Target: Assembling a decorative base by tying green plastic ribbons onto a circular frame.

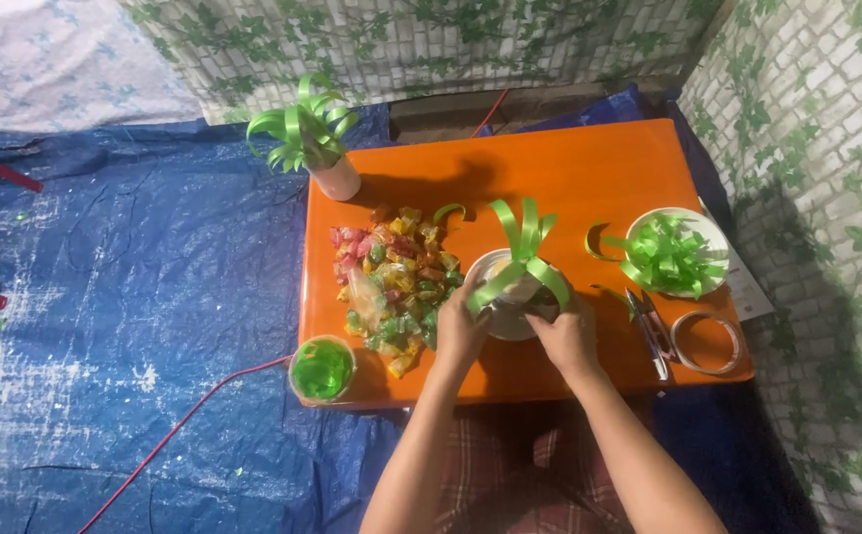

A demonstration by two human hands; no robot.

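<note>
A white cup (506, 314) with green ribbon loops (522, 245) fanning out of its top stands near the front of the orange table (589, 173). My left hand (461, 329) wraps its left side. On the right side, my right hand (564, 336) presses against the cup and a ribbon strip. Both hands grip it. A pile of colourful wrapped candies (391, 282) lies just left of the cup.
A finished white cup with green ribbon leaves (314, 138) stands at the table's far left corner. A white bowl of green ribbon pieces (676, 253), scissors (648, 331) and a tape roll (708, 342) lie right. A green ribbon spool (322, 370) sits front left. A red cord (184, 420) crosses the blue tarp.
</note>
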